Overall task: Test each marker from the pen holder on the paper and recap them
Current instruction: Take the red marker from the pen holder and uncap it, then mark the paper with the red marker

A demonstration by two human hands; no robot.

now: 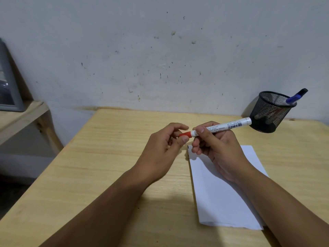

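Note:
My right hand grips the white barrel of a red marker, held level above the table with its back end pointing right. My left hand pinches the marker's red cap at the left end; the cap sits against the barrel. Under my right hand lies a white sheet of paper with small dark marks at its top left corner. At the back right stands a black mesh pen holder with a blue marker leaning out of it and more pens inside.
The light wooden table stands against a stained white wall. To the left a wooden shelf carries a grey framed object. The floor is visible left of the table.

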